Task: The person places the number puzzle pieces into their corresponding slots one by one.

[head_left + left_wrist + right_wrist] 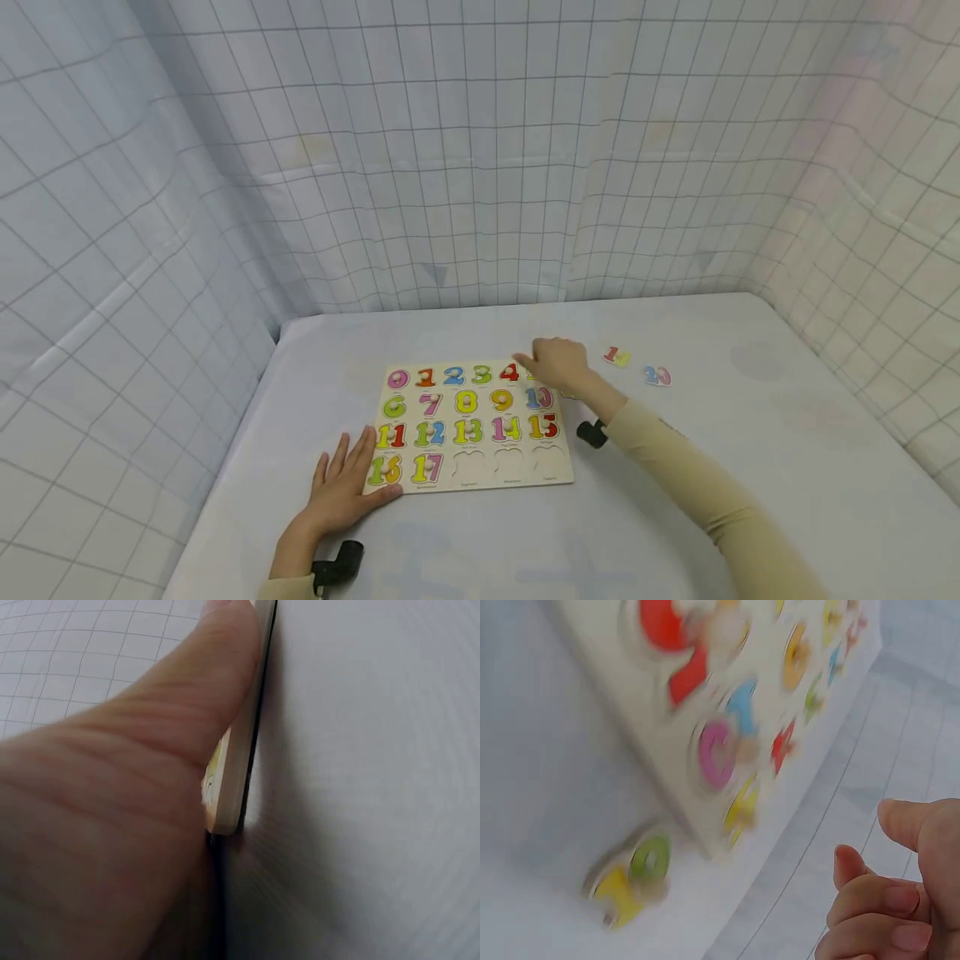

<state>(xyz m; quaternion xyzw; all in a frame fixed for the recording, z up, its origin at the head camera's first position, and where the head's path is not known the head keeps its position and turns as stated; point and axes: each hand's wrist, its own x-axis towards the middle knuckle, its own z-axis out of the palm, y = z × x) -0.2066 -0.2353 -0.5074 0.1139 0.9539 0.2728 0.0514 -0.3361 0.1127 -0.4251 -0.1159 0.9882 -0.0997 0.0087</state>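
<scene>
A wooden number puzzle board (pixel 480 497) lies on the white table, with knobbed number pieces set in it and three bare recesses at the lower right. My left hand (pixel 341 492) rests flat on its lower left corner, the thumb along the near edge in the left wrist view. Above the board's far right corner is my right hand (pixel 561 363). In the right wrist view its fingers are loosely curled, the thumb stands apart from them, and nothing is held. Just off the board, beneath that hand, lies a yellow-and-green piece (pixel 650 859), blurred here and partly hidden in the head view.
Farther right on the table (pixel 750 467) lie a red-and-yellow piece (pixel 617 357) and a blue-and-pink 20 piece (pixel 657 376). White cloth walls (pixel 480 167) with a grid pattern enclose the back and both sides.
</scene>
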